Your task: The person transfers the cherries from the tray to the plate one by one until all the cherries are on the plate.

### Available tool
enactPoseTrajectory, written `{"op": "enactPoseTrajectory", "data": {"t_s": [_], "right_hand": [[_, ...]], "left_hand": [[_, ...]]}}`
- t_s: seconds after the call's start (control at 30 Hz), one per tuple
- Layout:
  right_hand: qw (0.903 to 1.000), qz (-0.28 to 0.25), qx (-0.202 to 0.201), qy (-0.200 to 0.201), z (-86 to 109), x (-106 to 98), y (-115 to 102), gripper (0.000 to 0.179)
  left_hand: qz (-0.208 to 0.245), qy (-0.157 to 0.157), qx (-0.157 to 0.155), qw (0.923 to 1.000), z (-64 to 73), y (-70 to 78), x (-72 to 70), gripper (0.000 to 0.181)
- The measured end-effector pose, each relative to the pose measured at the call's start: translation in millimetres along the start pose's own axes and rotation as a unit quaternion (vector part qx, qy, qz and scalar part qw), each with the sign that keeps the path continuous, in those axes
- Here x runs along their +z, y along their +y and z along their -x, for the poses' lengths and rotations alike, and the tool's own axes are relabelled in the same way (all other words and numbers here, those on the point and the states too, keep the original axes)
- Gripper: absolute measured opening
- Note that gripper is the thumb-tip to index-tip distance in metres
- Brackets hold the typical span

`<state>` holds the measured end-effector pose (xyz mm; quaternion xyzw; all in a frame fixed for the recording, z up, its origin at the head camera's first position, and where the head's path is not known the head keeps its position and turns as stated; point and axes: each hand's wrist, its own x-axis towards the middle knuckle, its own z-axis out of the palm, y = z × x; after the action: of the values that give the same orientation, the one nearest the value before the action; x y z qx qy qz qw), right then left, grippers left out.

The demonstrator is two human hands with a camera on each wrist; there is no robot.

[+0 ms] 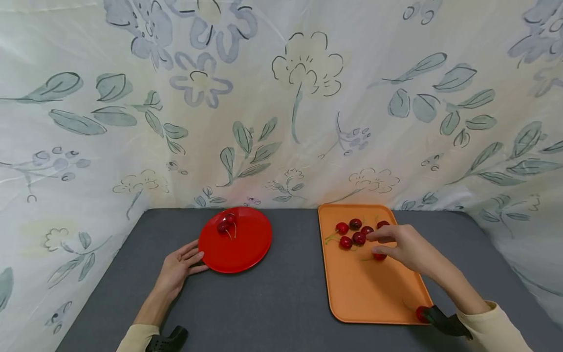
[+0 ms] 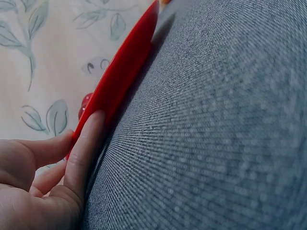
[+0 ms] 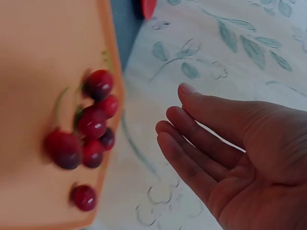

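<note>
A red plate [image 1: 246, 249] lies on the dark table with a pair of dark red cherries [image 1: 223, 226] on it, stems attached. At its left rim my left hand [image 1: 176, 269] holds the edge between thumb and fingers; in the left wrist view a finger [image 2: 81, 153] lies against the plate's outer side [image 2: 120, 72]. Over the orange tray [image 1: 369, 293] hovers my right hand [image 1: 404, 247], thumb and fingers apart and slightly bent, nothing between them. Several cherries [image 1: 358, 238] cluster below and left of its fingertips; another cherry [image 1: 379, 256] sits under the thumb.
One more cherry [image 1: 422, 314] lies at the tray's near right corner, beside the black wrist strap [image 1: 446, 322]. The grey tabletop [image 1: 281, 293] separates plate and tray. A floral cloth [image 1: 281, 122] hangs behind the table.
</note>
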<state>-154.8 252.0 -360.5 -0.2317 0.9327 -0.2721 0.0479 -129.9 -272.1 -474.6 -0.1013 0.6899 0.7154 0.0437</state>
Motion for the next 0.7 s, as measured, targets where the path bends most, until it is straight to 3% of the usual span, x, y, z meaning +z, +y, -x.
{"op": "enactPoseTrajectory", "data": {"t_s": [0.7], "right_hand": [[0.9949, -0.028, 0.029, -0.093, 42.7, 33.4, 47.2, 0.027]], "left_hand": [[-0.007, -0.006, -0.01, 0.9999, -7.5, 6.5, -2.9, 0.056]]}}
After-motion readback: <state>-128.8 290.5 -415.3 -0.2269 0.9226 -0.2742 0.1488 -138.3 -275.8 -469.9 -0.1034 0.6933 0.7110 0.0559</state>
